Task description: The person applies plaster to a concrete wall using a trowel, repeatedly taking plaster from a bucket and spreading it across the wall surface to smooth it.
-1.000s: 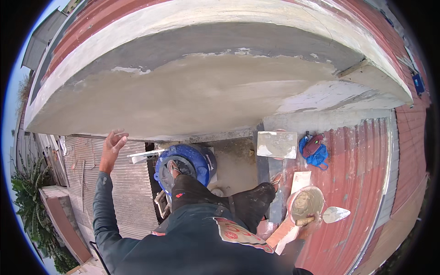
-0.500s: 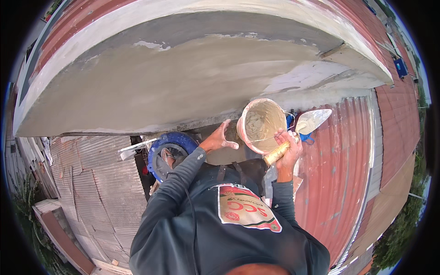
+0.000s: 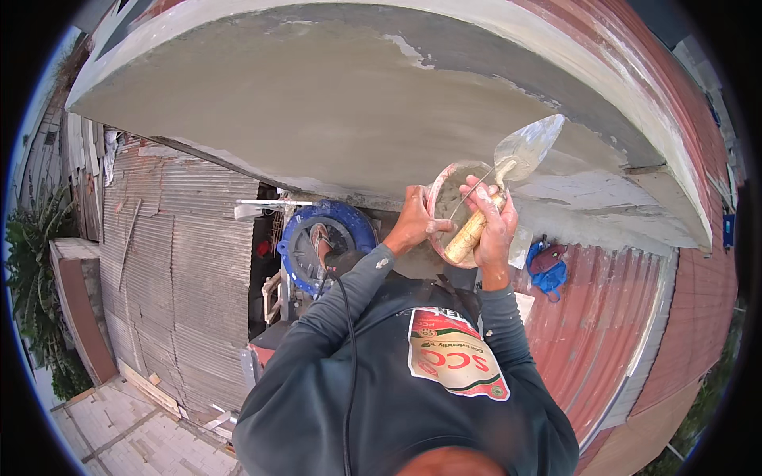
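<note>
Near plastered wall and red roof, gripping trowel by its handle in right hand, over bucket; clasping bucket rim, before torso, with left hand. Seemingly positioning bucket; next, probably needing to steady it and bring trowel round for scooping.

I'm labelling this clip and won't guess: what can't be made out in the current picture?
Head view:
How full the round pinkish bucket is: the right hand and the yellowish handle of the silver-bladed trowel cover much of its opening.
Right foot: hidden behind bucket, arms or body.
Maroon item on the bright blue bundle: too small to identify.
</note>
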`<state>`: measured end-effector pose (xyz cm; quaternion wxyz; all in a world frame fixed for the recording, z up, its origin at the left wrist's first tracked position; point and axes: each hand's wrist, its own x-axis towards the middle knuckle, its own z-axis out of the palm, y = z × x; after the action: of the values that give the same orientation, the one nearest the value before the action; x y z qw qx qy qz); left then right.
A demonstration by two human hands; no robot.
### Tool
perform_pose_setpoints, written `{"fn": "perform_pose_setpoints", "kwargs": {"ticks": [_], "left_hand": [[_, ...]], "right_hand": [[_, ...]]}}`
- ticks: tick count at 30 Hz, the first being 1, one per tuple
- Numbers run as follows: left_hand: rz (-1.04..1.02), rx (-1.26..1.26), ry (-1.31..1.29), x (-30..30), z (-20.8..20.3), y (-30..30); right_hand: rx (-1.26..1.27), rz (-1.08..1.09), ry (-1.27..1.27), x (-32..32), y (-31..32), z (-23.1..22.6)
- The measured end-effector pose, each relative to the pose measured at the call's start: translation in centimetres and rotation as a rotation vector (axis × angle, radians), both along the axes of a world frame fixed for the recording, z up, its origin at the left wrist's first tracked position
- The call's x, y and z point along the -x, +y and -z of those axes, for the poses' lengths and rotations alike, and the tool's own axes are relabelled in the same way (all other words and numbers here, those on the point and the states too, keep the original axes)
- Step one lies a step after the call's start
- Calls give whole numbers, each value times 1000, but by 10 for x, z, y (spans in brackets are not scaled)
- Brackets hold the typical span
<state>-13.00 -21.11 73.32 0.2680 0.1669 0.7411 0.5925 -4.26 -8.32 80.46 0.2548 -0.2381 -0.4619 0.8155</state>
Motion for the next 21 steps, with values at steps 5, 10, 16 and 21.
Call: {"fn": "perform_pose_setpoints", "kwargs": {"ticks": [5,10,16,21], "left_hand": [[-164,-135,319,-12,11,-13],[-238,-145,380,-1,10,-57],[-426,-239,251,12,-1,-105],[-484,-208,133,21,-1,-146]], "right_hand": [[-283,-157,-150,-13,4,-10],[-647,-539,-729,-76,40,7],[-1038,-813,-497,-77,26,34],[-1546,-942,-382,4,-29,51]]}}
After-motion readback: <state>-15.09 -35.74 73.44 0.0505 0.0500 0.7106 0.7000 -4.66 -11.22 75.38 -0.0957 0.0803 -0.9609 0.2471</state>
